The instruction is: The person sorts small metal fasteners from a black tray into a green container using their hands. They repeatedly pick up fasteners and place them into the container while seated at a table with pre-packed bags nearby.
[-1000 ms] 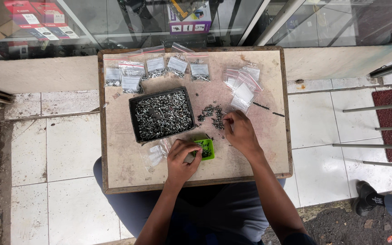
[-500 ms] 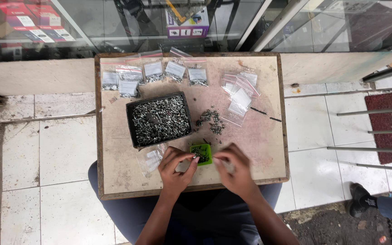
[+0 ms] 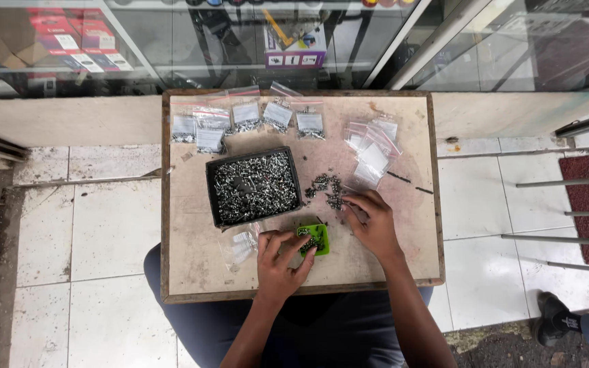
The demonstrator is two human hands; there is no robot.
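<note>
The left hand (image 3: 277,262) curls its fingers narrowly around one small green container (image 3: 315,239), thumb and forefinger pinching its near and left edges; a few dark screws lie inside it. The container sits on the board near its near edge, about midway across. The right hand (image 3: 375,225) lies just to the right, its fingers bent and close together, their tips touching one loose pile of small dark screws (image 3: 326,190) on the bare board; whether a screw is pinched between them cannot be told.

Left of that pile stands one black rectangular tray (image 3: 254,187), heaped with silvery screws too many to count. Just near the tray, beside the left hand, lies one clear bag (image 3: 241,245) with a few screws in it.

Along the far edge lie six filled clear bags (image 3: 245,116) with white labels, in a loose row from the far left corner toward the middle. To the far right is one fanned stack of empty clear bags (image 3: 373,152), overlapping so that their number cannot be told.

All this rests on one square wooden board (image 3: 403,102), set across the person's lap above a white tiled floor (image 3: 90,225).
</note>
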